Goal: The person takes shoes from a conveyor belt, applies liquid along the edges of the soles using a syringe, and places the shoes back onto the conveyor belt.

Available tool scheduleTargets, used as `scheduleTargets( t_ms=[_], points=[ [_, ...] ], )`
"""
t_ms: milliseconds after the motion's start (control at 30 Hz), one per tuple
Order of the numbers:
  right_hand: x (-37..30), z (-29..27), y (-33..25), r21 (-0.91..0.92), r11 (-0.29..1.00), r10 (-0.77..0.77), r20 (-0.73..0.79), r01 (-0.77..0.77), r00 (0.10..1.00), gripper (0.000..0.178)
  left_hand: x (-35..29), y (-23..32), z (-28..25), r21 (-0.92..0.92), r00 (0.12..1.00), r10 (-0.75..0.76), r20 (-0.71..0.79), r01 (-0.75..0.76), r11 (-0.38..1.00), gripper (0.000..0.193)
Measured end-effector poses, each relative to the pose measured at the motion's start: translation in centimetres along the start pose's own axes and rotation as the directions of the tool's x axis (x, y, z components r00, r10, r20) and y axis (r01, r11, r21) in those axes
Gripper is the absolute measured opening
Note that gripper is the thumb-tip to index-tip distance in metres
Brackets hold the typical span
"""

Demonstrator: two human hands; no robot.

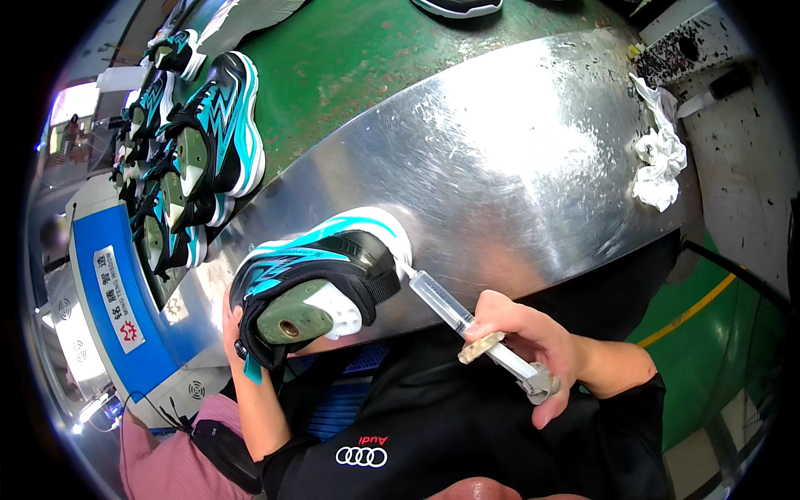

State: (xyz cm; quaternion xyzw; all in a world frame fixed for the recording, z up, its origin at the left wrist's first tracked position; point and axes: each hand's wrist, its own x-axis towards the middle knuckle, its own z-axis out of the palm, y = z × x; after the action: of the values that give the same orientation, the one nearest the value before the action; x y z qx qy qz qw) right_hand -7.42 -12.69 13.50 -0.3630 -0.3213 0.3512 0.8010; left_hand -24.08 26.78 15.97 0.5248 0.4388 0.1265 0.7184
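A black shoe point(333, 267) with bright teal zigzag marks and a white sole, tipped on its side at the near edge of the shiny metal table. Filled by a green plastic foot shape, with a white piece and a small round hole showing at the opening. Heel end pointing to the right, gripped from below at the other end. A clear plastic syringe point(467, 321), long and thin, slanting down to the right. Tip touching the heel of the shoe, right by the white sole. Plunger pulled well out, with a grey end, held at the far part.
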Motion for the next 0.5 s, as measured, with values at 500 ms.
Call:
scheduleTargets(
  t_ms=[500],
  points=[
    [0.2, 1.8, 0.2, -0.124, 0.992, -0.001, 0.008, 0.002, 1.000, 0.089, -8.8, -3.1, -1.2, -0.197, 0.960, -0.125, 0.250, 0.177, 0.964, 0.042]
  ],
)
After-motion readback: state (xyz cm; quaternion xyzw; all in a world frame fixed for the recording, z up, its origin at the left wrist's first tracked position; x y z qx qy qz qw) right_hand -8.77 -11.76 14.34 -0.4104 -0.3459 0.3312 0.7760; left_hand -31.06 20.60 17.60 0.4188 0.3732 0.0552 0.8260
